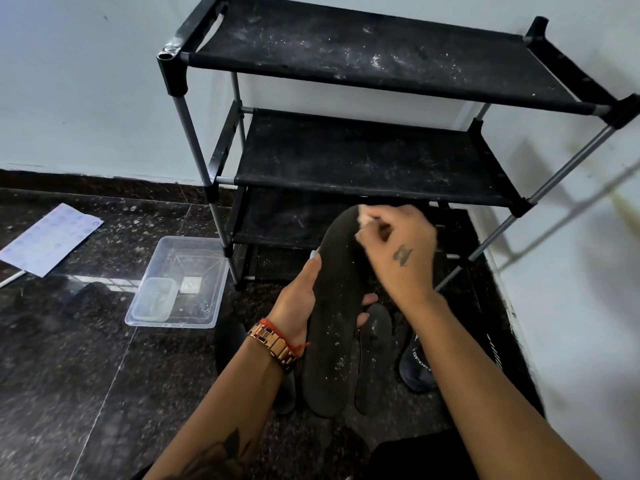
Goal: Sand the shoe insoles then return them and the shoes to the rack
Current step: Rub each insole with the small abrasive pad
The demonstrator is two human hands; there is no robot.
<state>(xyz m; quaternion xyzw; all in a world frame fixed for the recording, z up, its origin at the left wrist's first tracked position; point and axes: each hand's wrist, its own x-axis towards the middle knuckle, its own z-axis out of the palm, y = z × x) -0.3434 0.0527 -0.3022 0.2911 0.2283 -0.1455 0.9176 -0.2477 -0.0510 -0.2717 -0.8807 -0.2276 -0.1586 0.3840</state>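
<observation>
Below the rack [363,161], the left hand [301,299] grips the insole [334,306] at mid-length, thumb on one edge and fingers curled behind. The right hand [398,247] pinches a small pale abrasive [365,220] (blurred) against the toe end. Risk: the unsupported toe may flex under pressure, causing uneven sanding or a slipped grip. A second insole [375,355] and a shoe [417,362] lie on the floor beneath. A clear tub [180,282] sits left, well apart; nothing visibly blocks the dusty shelves.
</observation>
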